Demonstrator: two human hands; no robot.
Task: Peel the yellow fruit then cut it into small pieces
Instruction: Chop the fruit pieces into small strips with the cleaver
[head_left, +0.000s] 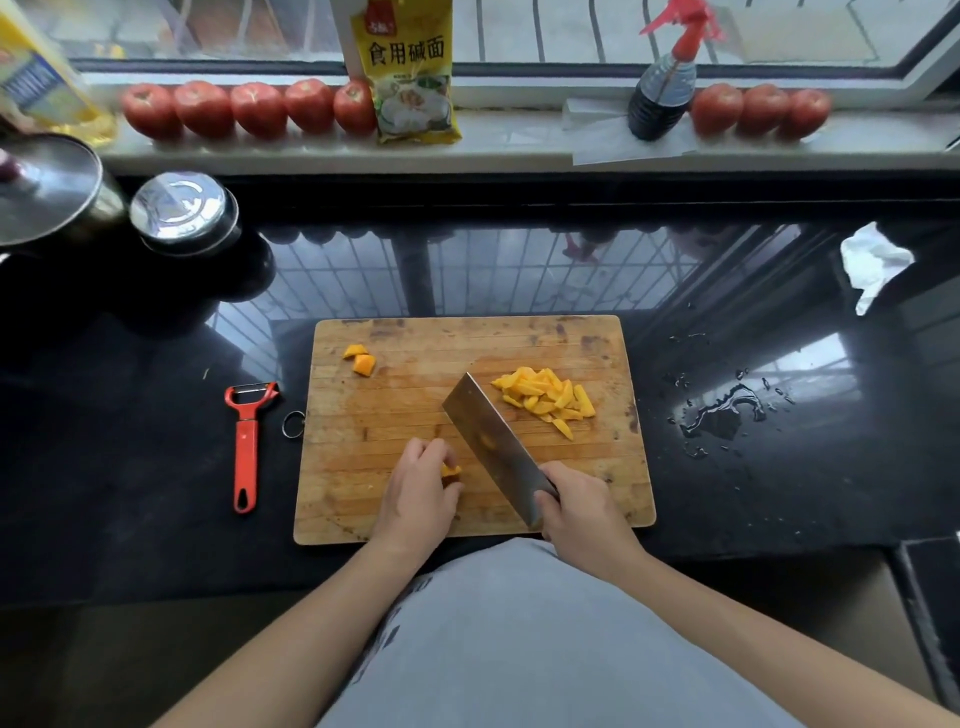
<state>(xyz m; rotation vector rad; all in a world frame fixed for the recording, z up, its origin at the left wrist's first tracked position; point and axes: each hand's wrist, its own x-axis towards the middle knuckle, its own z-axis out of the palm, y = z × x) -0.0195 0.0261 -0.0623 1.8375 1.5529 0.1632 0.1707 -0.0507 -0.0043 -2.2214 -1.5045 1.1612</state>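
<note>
Head view: bare board lies between the steel cleaver (493, 447) and the worn wooden cutting board's (467, 358) far edge. Left hand (415, 488) pinches a yellow fruit chunk (451, 472) at its fingertips, just left of the blade; right hand (576, 509) wraps the handle.

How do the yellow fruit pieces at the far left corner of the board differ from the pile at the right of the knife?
The corner pieces are only two or so chunky lumps; the pile holds many thin slices. The corner pieces look deeper orange, the pile paler yellow. The corner pieces lie far from the cleaver, while the pile lies just beside its blade. Both rest on the wooden board, and neither hand touches them.
</note>
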